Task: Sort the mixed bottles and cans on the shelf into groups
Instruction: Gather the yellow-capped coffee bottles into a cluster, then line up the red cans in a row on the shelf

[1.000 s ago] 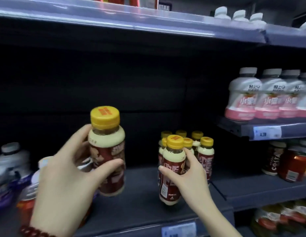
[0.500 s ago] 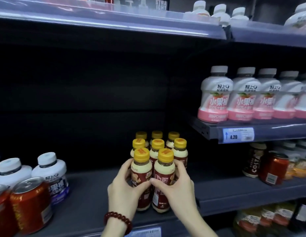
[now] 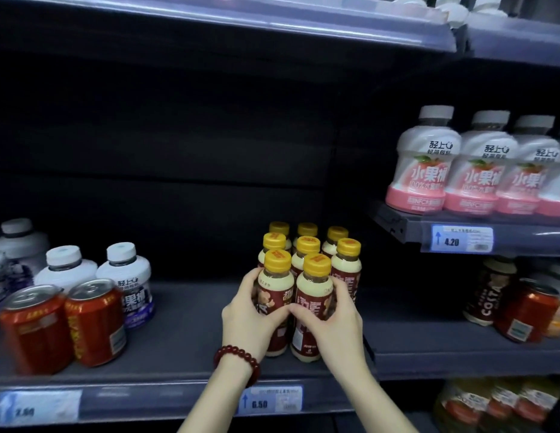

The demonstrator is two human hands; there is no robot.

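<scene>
As both stand upright, caps up | left hand (image 3: pixel 252 320) clasps left bottle (image 3: pixel 276 303) | right hand (image 3: pixel 330 323) clasps right bottle (image 3: pixel 313 307)

Yellow-capped cream bottles (image 3: pixel 310 310) with maroon labels; red cans (image 3: pixel 94 323); white bottles (image 3: pixel 425 170) banded pink; dark red bracelet (image 3: pixel 238 357).

- A price tag (image 3: pixel 271 402) on the front edge of the shelf says 6.50.
- Another price tag (image 3: pixel 461 240) on the right says 4.20.
- A blurry tag (image 3: pixel 38 408) sits at the far left.
- A red bead bracelet (image 3: pixel 239 361) goes around a wrist.
</scene>
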